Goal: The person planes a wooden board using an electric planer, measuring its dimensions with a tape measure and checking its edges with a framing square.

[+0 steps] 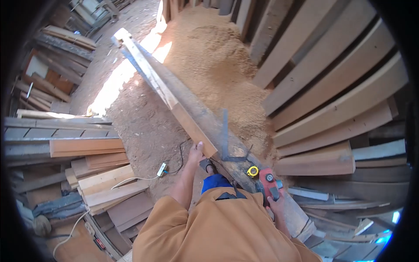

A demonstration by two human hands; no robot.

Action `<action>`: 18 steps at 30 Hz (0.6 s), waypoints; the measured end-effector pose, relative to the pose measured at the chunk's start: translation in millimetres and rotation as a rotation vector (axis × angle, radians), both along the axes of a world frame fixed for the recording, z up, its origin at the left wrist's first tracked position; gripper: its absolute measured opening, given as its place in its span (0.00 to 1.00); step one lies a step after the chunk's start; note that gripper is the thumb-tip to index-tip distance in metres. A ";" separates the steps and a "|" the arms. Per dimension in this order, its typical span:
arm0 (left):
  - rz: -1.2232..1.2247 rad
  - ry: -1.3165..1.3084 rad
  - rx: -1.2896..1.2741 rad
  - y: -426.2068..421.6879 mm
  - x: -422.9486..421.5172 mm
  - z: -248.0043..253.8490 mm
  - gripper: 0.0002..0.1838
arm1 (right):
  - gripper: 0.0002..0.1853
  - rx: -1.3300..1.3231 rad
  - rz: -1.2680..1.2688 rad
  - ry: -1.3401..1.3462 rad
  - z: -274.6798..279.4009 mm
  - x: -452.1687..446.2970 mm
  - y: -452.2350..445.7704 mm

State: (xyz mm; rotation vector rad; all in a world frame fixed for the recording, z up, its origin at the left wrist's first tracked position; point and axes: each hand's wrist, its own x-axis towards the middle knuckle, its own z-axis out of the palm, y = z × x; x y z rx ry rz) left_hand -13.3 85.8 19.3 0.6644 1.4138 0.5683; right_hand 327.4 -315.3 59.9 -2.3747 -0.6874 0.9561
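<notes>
My left hand (197, 150) is closed around the near end of a long wooden board (192, 123), thumb on top. The board lies lengthwise on a wide, worn plank bench (198, 109), its far end in bright sunlight. At the bench's near end, my right hand (276, 206) is wrapped round the handle of a red power tool (267, 179) with a dark round knob, which looks like an electric planer. Beside the tool sits a yellow tape measure (252, 171). A metal square (225, 139) lies on the bench between the board and the tape.
Tall planks (323, 56) lean along the right side. Stacked boards (87, 148) fill the left. Sawdust (218, 56) is heaped beyond the bench. A power strip (162, 169) with a white cord and a dark cord lies on the dirt floor by my left arm.
</notes>
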 end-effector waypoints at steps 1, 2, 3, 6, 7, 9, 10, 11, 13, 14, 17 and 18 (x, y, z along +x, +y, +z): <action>-0.005 -0.014 0.007 -2.4 2.0 6.1 0.27 | 0.20 -0.044 -0.025 0.096 12.7 1.8 8.7; -0.016 0.006 0.018 -2.7 5.0 11.5 0.28 | 0.20 -0.059 -0.060 0.170 27.3 3.7 18.7; -0.026 0.023 0.025 -5.6 8.5 19.0 0.28 | 0.20 -0.081 -0.094 0.240 56.7 1.6 34.5; -0.136 0.025 0.185 -14.6 2.4 9.6 0.28 | 0.17 0.061 -0.172 0.373 45.3 12.2 45.2; -0.192 0.020 0.255 -24.9 -3.4 3.2 0.27 | 0.17 0.053 -0.191 0.415 68.4 11.4 58.8; -0.447 0.103 0.125 -42.8 -10.1 23.4 0.25 | 0.16 0.047 -0.226 0.442 115.0 6.7 89.5; -0.574 0.145 0.062 -49.8 -12.3 32.9 0.24 | 0.16 0.090 -0.212 0.493 127.8 9.1 99.4; -0.728 0.166 0.068 -58.9 -12.5 33.3 0.23 | 0.16 0.134 -0.196 0.547 137.5 10.7 108.2; -1.000 0.200 0.136 -77.6 -6.4 34.9 0.23 | 0.13 0.192 -0.109 0.575 138.7 16.5 122.6; -1.119 0.211 0.199 -86.9 0.6 35.5 0.24 | 0.15 0.223 -0.090 0.593 132.6 18.5 132.1; -1.230 0.047 0.259 -113.5 28.1 27.2 0.21 | 0.18 0.286 0.041 0.591 131.9 12.6 190.8; -1.279 0.011 0.274 -116.9 40.2 32.8 0.20 | 0.16 0.308 0.098 0.573 142.7 1.7 216.0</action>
